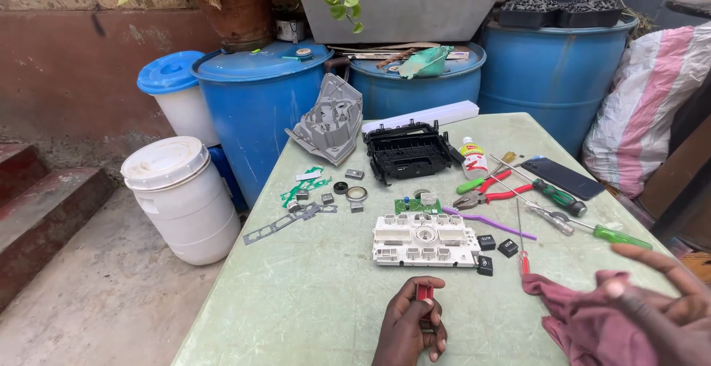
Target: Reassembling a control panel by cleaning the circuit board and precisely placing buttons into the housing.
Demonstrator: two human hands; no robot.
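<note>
Red small part pinched in left hand fingers; right hand, fingers spread, touches maroon cloth at table edge.

soft, even daylight fills the scene, bright but without hard sun. shadows are faint and short: thin dark edges sit under the white plastic housing and the small parts around it on the pale green worktop. a mild sheen shows on the blue barrels and on the white bucket, with no strong glare anywhere. the middle of the view is sharp. the right hand at the lower right edge is smeared by motion blur, its fingertips hazy, while the left hand is clearer. the wide lens bends lines near the borders, stretching the steps at left.
</note>
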